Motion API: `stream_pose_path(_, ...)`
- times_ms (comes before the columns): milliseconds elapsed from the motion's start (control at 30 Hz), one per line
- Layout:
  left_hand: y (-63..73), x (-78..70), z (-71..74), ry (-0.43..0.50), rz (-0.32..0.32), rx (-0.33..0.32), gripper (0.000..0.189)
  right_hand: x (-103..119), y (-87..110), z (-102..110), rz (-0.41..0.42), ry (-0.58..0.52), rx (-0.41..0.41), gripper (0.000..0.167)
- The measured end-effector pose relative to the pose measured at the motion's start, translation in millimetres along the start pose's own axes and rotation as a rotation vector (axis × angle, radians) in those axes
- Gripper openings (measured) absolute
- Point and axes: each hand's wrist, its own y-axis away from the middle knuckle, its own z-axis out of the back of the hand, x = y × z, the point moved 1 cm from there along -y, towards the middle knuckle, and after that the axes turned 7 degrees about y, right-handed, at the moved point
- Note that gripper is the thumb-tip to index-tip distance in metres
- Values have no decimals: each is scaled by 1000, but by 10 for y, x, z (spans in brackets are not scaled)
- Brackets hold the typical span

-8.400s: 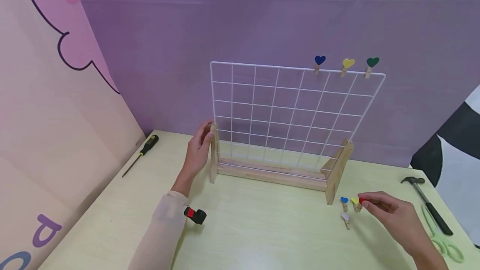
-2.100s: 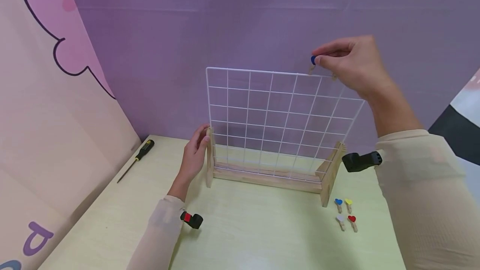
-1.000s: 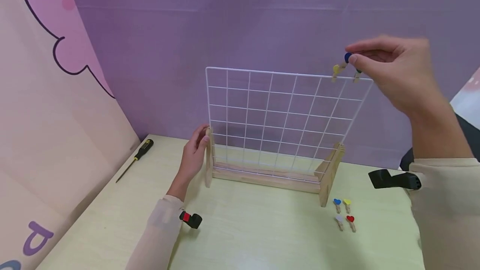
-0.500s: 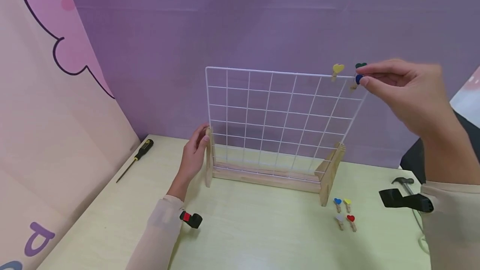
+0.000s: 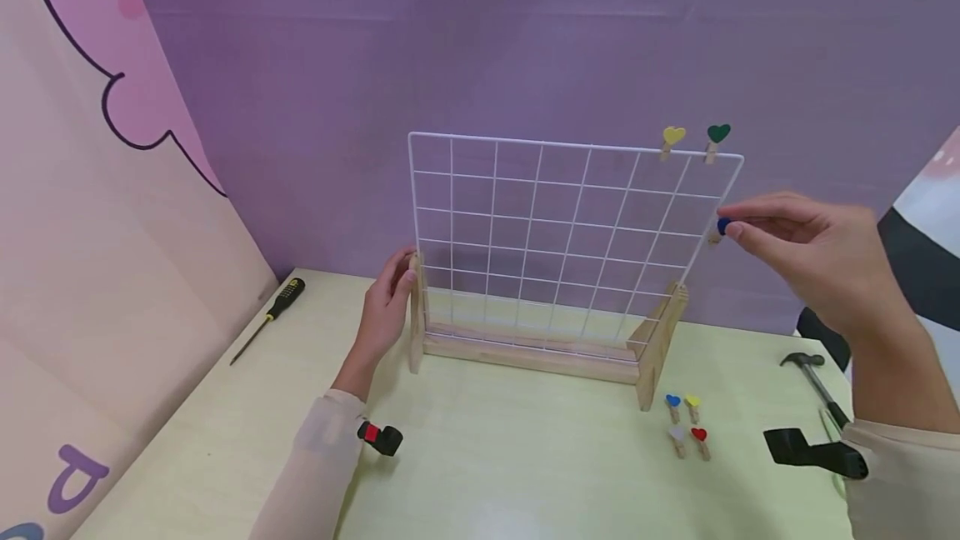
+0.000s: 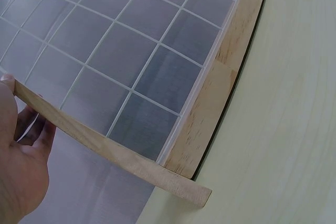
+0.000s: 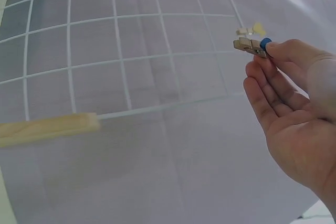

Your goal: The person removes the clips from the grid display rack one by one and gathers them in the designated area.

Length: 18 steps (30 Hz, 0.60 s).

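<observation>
My right hand (image 5: 821, 261) pinches a small wooden clothespin with a dark blue heart (image 5: 723, 226) between thumb and fingertips, just off the right edge of the white wire grid (image 5: 555, 215). In the right wrist view the clothespin's wooden end (image 7: 247, 44) points left, toward the grid. A yellow heart clothespin (image 5: 673, 137) and a green heart clothespin (image 5: 718, 134) are clipped on the grid's top wire. My left hand (image 5: 386, 307) holds the left upright of the wooden stand (image 5: 532, 359); in the left wrist view its fingers (image 6: 44, 135) wrap around the upright (image 6: 105, 145).
On the table (image 5: 465, 457), right of the stand, lie a blue heart clothespin (image 5: 673, 402), a yellow one (image 5: 693, 403), a pale one (image 5: 677, 435) and a red one (image 5: 699, 435). A hammer (image 5: 813, 372) and partly hidden green scissors lie far right; a screwdriver (image 5: 285, 298) lies left.
My right hand has taken the dark blue heart clothespin off the top wire and carried it right, then down beside the grid's right edge. Earlier it set down the red one. My left hand stays put.
</observation>
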Motion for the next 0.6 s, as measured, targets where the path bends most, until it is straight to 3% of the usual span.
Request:
stream_pose_path(333, 4, 5, 2, 0, 2, -12, 43, -294, 341, -178, -34, -57, 25, 25)
stream_pose_path(600, 2, 1, 5, 8, 12, -7, 43, -652, 671, -329, -139, -49, 71, 28)
